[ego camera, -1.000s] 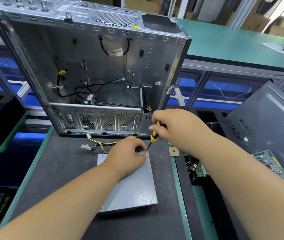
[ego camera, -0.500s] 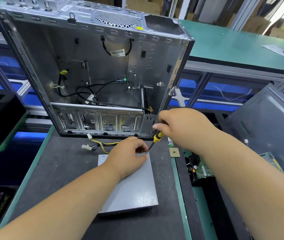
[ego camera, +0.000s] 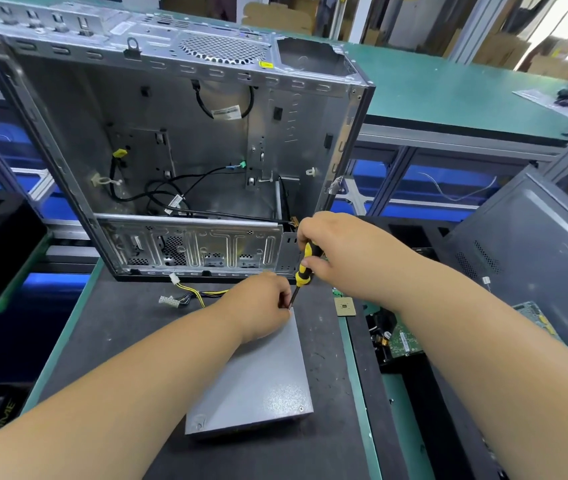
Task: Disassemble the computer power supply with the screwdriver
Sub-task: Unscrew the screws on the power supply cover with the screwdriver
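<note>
Gripped in our right hand [ego camera: 341,251]: yellow-and-black screwdriver [ego camera: 304,266], tip at the power supply's [ego camera: 262,379] far right corner; our left hand [ego camera: 258,306] pinches its shaft there.

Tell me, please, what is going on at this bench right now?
A person is unscrewing a flat grey metal power supply box lying on the dark mat. The right hand grips a yellow-and-black screwdriver, tip at the box's far right corner. The left hand rests there, fingers at the tip. A near-corner screw remains in.
</note>
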Tool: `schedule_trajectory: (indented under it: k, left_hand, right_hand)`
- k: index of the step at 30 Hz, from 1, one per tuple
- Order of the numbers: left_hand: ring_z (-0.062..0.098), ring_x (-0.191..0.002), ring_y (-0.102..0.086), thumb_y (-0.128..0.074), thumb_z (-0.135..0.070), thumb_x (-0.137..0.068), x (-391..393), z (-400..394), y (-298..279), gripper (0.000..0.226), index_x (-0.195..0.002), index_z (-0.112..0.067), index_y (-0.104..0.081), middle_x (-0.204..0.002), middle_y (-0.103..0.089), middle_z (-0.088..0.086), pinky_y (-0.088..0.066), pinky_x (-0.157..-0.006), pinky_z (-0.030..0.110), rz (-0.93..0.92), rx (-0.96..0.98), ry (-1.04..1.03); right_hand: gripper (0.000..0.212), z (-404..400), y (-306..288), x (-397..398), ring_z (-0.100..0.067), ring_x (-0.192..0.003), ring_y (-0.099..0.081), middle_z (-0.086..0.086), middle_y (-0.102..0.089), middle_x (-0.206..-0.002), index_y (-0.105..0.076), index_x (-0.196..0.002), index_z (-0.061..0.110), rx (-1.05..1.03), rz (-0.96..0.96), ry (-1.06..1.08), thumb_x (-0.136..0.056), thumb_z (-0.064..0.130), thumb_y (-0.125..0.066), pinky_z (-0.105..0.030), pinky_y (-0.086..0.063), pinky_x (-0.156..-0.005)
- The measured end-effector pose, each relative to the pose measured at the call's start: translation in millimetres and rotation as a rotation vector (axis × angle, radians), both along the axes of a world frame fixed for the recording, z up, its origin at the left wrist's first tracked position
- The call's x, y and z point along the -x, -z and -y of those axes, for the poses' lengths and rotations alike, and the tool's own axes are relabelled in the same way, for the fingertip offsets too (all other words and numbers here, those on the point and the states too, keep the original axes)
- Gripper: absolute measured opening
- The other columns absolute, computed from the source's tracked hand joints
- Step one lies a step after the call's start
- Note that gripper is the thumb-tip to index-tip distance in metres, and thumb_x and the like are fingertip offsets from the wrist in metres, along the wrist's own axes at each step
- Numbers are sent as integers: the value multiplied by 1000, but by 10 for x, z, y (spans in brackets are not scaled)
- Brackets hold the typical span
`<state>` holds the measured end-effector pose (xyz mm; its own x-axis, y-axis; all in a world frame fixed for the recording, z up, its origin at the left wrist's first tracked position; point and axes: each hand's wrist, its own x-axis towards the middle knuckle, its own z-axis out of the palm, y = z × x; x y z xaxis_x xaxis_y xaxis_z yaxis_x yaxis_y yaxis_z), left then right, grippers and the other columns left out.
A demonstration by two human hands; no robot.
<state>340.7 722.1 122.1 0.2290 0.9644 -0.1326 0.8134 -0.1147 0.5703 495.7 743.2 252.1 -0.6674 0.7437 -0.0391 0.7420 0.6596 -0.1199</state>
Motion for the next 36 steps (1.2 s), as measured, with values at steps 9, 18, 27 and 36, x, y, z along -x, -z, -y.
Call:
schedule_trajectory:
  k: [9, 18, 27, 36]
  left_hand:
    - [26, -94, -56, -47, -13, -95, -123, -46, -143, 13, -102, -8, -57, -107, -59, 11, -40, -73, 31, -349, -114, 178]
    - [22, -106, -47, -50, -30, -101, -48, -12, 79, 12, -99, -18, -49, -110, -51, 4, -29, -79, 26, -287, -229, 157]
    - [24, -112, -42, -43, -35, -104, -29, 17, 226, 29, -120, -10, -46, -117, -45, 6, -39, -97, 33, -326, -264, 171]
    - [24, -112, -38, -35, -33, -106, -56, 61, 234, 33, -127, -8, -41, -123, -41, 8, -38, -95, 33, -385, -296, 164]
  right_hand:
    - [11, -20, 28, -26, -18, -83, -54, 4, -51, -102, -50, -103, 23, -5, -23, 25, -97, 30, -57, -32, -44, -69]
    - [9, -63, 95, -34, -13, -85, -54, 5, -52, -101, -58, -96, 25, 102, -157, 101, -88, 21, -61, -21, -42, -66]
    - [11, -39, 74, -20, -12, -81, -55, 4, -58, -99, -55, -104, 22, 67, -117, 79, -95, 26, -58, -28, -43, -65]
    - [15, -14, 104, -36, -16, -81, -54, 6, -55, -87, -54, -93, 22, 9, -92, 98, -95, 36, -56, -35, -47, -69]
